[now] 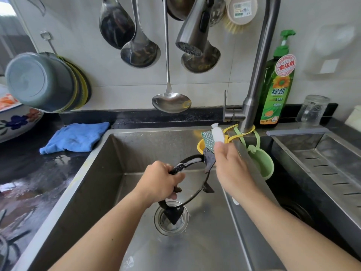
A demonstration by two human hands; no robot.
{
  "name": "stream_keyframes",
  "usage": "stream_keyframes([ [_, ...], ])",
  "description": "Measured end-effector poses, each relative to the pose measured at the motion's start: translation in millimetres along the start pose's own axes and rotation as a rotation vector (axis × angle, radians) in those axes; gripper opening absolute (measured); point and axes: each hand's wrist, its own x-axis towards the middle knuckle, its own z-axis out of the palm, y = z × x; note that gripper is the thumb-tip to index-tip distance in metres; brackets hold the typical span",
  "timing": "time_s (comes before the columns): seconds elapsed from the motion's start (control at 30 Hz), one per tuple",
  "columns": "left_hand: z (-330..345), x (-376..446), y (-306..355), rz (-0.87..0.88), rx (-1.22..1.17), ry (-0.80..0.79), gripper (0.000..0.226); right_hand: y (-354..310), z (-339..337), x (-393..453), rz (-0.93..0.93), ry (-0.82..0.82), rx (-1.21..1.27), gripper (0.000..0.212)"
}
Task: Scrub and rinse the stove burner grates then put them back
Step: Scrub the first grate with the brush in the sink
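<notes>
Over a stainless steel sink (109, 153), the left hand (160, 180) grips a soapy black ring-shaped burner grate (195, 174); right-hand fingers (219, 153) pinch a white-handled brush (212, 136). Scrub each prong firmly, turning the ring.

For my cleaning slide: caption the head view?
Left hand holds a soapy burner grate over the sink; right hand scrubs with a scouring pad.

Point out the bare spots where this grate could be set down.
Sink floor around the drain is bare. Wet counter in front of the blue cloth is free. Crowded: the corner by the tap, with hanging baskets and soap bottle.
</notes>
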Motion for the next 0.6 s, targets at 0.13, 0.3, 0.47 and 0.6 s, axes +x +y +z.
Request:
stream_keyframes([
  [0.13,1,0,2,0.015,0.013,0.038,0.024,0,-1,-12,-0.074,0.002,-0.148,0.035],
  [0.3,6,2,3,0.052,0.013,0.057,0.025,1,11,-13,-0.069,-0.138,0.086,0.035],
  [0.47,7,1,4,0.056,-0.037,0.082,0.027,2,17,-10,-0.02,-0.178,-0.103,0.045],
  [0.6,10,1,4,0.063,-0.004,0.13,0.029,4,6,0,0.039,-0.03,-0.096,0.049],
])
